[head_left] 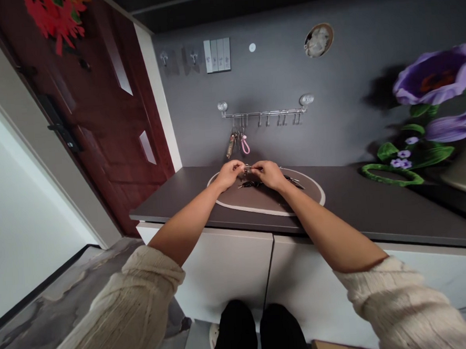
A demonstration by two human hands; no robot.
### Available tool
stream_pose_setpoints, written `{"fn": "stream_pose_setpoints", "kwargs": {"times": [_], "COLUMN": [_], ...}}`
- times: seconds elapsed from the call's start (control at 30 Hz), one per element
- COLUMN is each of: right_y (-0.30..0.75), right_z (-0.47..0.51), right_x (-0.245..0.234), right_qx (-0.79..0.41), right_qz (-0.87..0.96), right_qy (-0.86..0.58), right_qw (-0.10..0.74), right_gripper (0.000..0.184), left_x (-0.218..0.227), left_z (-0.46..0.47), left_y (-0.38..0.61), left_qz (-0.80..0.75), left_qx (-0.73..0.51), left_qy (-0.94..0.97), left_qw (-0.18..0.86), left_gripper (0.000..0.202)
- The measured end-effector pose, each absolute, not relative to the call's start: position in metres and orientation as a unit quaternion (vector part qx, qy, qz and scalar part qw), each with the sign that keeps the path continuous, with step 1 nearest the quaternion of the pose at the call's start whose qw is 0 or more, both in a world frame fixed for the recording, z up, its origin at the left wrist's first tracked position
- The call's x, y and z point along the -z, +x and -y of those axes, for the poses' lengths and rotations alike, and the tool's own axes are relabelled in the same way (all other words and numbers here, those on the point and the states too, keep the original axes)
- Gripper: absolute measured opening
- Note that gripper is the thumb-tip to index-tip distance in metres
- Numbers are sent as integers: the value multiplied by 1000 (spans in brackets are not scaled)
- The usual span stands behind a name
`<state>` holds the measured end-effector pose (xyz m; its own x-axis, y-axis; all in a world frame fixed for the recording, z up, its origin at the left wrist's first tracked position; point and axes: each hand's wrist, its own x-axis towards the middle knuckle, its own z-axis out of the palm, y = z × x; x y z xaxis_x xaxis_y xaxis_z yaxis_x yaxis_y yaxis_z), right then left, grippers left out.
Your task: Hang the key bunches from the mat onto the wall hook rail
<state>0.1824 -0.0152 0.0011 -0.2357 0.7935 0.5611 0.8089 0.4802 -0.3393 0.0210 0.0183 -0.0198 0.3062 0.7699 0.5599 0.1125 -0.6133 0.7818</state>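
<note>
Over the oval mat (pixel 254 203), my left hand (pixel 229 176) and my right hand (pixel 271 175) are close together with their fingertips pinched. Between them is a small shiny metal thing, seemingly a key ring (pixel 247 168), and both hands grip it; its details are too small to make out. Beneath the fingers, dark-headed keys (pixel 251 184) lie on the mat. More dark keys (pixel 295 181) stick out to the right, partly hidden by my right hand.
A rail with hooks (pixel 266 113) is fixed to the wall behind, with a brown key fob (pixel 230 145) and a pink loop (pixel 245 145) hanging from it. Purple flowers (pixel 434 80) stand at the right of the dark counter (pixel 349 204). A red-brown door (pixel 106 114) is at left.
</note>
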Motion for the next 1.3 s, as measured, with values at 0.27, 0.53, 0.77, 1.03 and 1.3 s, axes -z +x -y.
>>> {"fn": "stream_pose_setpoints", "kwargs": {"times": [0.27, 0.53, 0.77, 1.03, 1.3], "right_y": [179, 179, 185, 189, 182], "right_z": [22, 23, 17, 12, -7], "right_x": [-5, -6, -4, -10, -39], "right_qx": [-73, -88, -44, -44, -71], "right_qz": [756, 746, 758, 720, 689], "right_qy": [-496, -498, -483, -490, -489], "right_qw": [421, 433, 437, 490, 530], "right_gripper": [19, 18, 18, 18, 16], "left_x": [20, 20, 20, 23, 24], "left_z": [-14, -14, -15, -18, -20], "left_y": [24, 26, 26, 24, 25], "left_qz": [-297, -320, -325, -394, -406], "left_qx": [-499, -484, -501, -487, -490], "left_qy": [689, 709, 741, 750, 748], "left_qw": [434, 399, 307, 212, 189], "left_gripper": [23, 25, 20, 18, 21]}}
